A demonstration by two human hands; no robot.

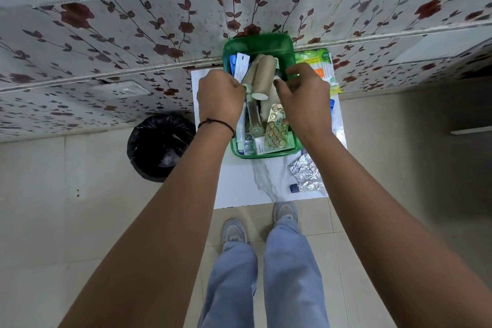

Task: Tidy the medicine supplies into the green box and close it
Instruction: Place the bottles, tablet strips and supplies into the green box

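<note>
Both hands are working over the open green box (262, 153) on the small white table (239, 184), the left hand (219, 100) gripping a brown bandage roll (262, 80), the right hand (303, 96) curled, its hold unclear, risking overcrowded rolls jamming the lid.

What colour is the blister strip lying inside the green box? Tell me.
Gold, seen in the head view: the blister strip lies in the green box.
</note>
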